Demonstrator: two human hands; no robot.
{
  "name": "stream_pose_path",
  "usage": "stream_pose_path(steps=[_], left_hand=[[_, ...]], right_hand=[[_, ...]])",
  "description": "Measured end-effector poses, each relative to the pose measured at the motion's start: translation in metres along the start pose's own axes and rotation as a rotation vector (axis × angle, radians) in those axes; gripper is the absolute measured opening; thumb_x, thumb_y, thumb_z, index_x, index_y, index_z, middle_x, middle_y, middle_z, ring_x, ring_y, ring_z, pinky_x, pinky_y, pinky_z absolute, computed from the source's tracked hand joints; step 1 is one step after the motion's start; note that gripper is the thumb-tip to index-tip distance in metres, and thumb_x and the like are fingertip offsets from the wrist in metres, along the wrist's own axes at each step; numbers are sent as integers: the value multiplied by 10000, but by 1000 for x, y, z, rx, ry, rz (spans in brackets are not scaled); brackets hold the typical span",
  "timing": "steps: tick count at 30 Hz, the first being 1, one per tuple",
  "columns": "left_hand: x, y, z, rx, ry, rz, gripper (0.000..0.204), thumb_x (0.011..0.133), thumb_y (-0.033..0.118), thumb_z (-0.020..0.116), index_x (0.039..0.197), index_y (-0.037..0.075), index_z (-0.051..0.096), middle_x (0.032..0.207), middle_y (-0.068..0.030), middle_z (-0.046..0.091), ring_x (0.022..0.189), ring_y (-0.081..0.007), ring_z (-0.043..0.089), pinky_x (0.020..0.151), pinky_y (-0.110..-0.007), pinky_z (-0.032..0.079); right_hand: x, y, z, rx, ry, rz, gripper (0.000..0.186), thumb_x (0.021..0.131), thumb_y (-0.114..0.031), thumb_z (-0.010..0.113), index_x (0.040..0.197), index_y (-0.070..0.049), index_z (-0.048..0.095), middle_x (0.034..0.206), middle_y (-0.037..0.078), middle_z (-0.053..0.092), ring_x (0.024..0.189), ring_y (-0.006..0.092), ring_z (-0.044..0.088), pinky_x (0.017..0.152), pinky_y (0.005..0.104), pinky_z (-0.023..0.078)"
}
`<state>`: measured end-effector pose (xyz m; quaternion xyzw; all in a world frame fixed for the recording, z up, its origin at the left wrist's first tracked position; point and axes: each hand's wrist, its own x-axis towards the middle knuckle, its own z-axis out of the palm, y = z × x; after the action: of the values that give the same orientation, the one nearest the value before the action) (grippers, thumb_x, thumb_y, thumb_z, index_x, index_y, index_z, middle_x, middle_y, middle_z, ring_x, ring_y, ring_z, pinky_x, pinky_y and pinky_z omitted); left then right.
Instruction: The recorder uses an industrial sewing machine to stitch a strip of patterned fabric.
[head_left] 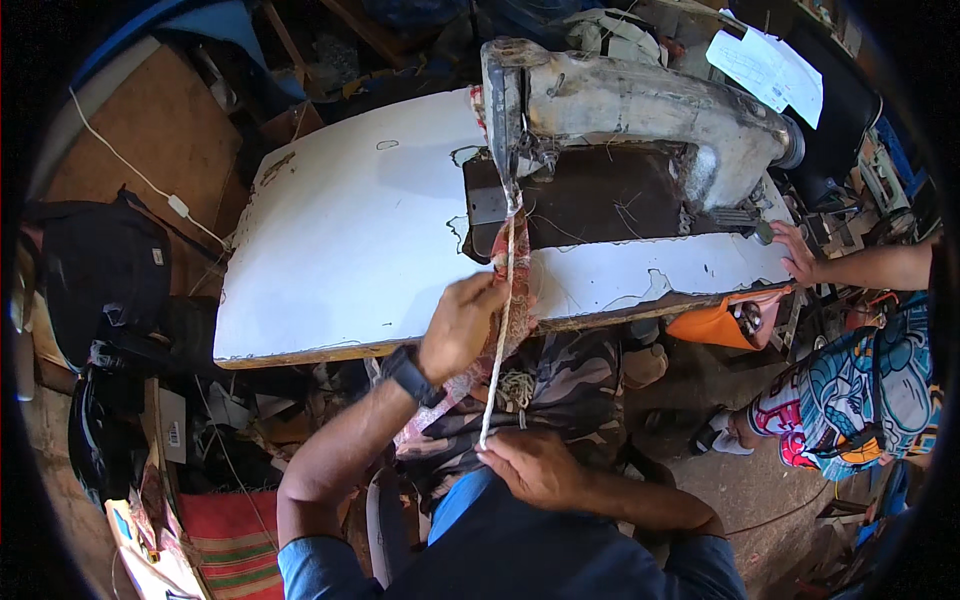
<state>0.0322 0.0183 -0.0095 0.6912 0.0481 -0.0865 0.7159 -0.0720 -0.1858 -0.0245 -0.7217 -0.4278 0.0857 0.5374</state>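
The right hand pinches the lower end of a white cord between thumb and fingers, drawing it into a straight line up to the needle end of the sewing machine. The left hand seems closed on the patterned red cloth beneath the cord, though its fingertips are hidden. The cloth runs from below the needle, over the table's front edge, toward the lap.

A slack pull from the right hand could let the cord wander off the cloth; too hard a pull could drag both askew under the needle. The worn wooden edge might also snag the cloth where it hangs over.

To the left, the white tabletop gives the left arm wide room; on the right the front strip is narrower, and a co-worker's hand rests at its far corner, above an orange pouch
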Motion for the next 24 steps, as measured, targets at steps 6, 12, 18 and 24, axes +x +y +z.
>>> stream_pose_path(steps=[6,12,18,24], left_hand=[[-63,7,30,-134,76,9,330,1099,132,548,1367,-62,539,1173,-176,726,967,-220,756,769,-323,636],[-75,-25,64,-201,316,214,145,1075,43,586,1203,-24,582,994,-59,694,841,-91,664,722,-259,609],[-66,-39,73,213,338,318,70,1005,-4,638,1075,-1,645,743,-49,685,677,-104,689,625,-282,566],[-65,-40,76,150,281,273,60,999,-4,637,1054,-28,636,758,-82,704,694,-125,715,628,-301,574]], right_hand=[[-23,3,5,-65,-127,-26,99,988,-116,691,976,-27,649,899,127,666,799,340,698,663,426,569],[-5,3,-48,-249,-132,-95,213,929,-195,768,1059,-38,705,967,104,669,853,282,667,746,403,557],[53,19,-108,-468,138,-222,353,966,-175,647,1279,-16,682,1275,159,650,1132,372,616,973,483,506],[102,65,-114,-899,-80,-85,532,1027,-283,572,1481,-7,539,1584,149,489,1503,368,376,1225,525,334]])
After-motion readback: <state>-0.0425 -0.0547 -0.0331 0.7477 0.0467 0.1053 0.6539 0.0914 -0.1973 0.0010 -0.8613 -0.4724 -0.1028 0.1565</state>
